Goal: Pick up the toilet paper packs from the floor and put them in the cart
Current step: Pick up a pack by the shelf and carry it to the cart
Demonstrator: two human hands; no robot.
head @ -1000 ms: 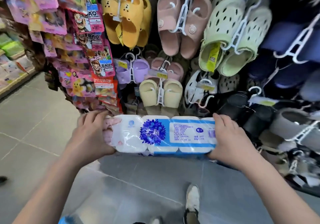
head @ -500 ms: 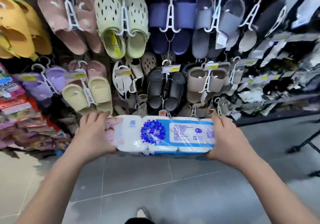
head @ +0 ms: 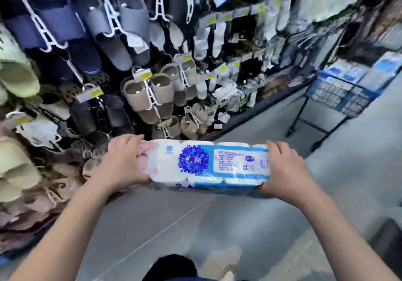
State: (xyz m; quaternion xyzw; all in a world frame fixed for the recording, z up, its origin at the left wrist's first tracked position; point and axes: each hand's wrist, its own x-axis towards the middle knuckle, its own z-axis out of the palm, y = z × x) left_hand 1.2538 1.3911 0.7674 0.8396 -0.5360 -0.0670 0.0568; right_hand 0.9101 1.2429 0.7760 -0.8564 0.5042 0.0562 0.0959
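Note:
I carry a long white and blue toilet paper pack [head: 206, 165] level in front of me, above the grey floor. My left hand [head: 121, 161] grips its left end, fingers curled over the top. My right hand [head: 287, 169] grips its right end the same way. A blue wire cart [head: 339, 93] stands at the far right on a dark frame, with several blue and white packs [head: 356, 71] stacked in it. The cart is well apart from the pack I hold.
A wall rack of hanging slippers [head: 121, 41] and socks [head: 217, 39] fills the left and the back. Grey tiled floor [head: 239, 226] runs between me and the cart. My shoe [head: 226, 265] shows at the bottom edge. A dark object [head: 389, 239] sits at the lower right.
The view has swung right along the slipper rack, and the blue cart has come into sight at the right. Both hands keep the same hold on the pack.

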